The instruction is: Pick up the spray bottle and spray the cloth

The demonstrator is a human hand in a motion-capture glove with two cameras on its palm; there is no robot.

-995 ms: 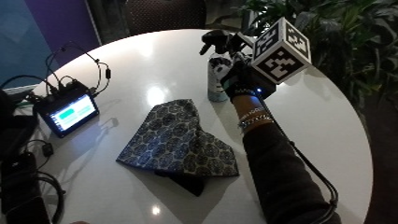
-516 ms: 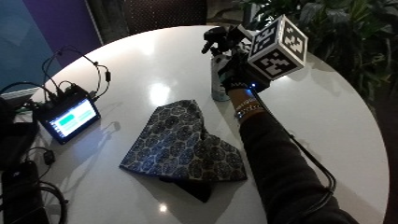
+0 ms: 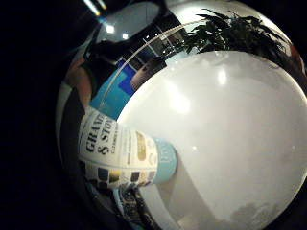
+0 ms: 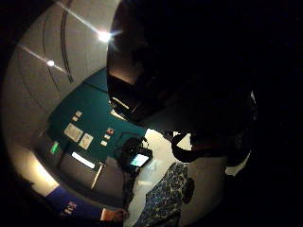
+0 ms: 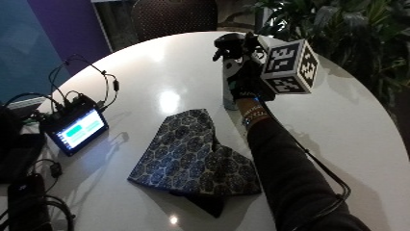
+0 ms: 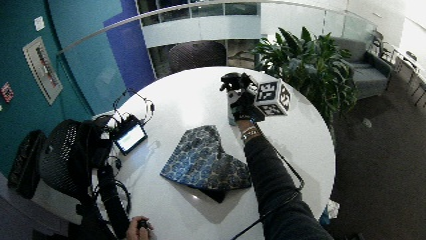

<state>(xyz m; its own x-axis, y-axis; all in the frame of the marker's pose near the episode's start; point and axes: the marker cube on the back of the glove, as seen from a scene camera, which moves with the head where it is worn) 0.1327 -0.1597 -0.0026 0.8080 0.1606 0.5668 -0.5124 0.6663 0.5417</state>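
The round white table [image 5: 333, 120] fills most of the scene, and a big green plant [image 5: 339, 24] stands behind its far right edge. On the near middle of the table lies the cloth [image 5: 192, 159], a folded piece in dark blue with a pale flower pattern, flat on the surface. To the left, near the table edge, a small monitor [image 5: 77, 130] with a lit screen rests among black cables. Further back, just beyond the cloth and apart from it, stands the spray bottle [image 5: 229, 91], upright, with its base on the table (the little finger side palm view shows the base touching the white surface and a printed label very close to the palm). The gloved right hand [image 5: 242, 79] is wrapped around the bottle body, the fingers curled on it, below the black spray head. The dark sleeve [image 5: 288, 178] reaches from the near right.
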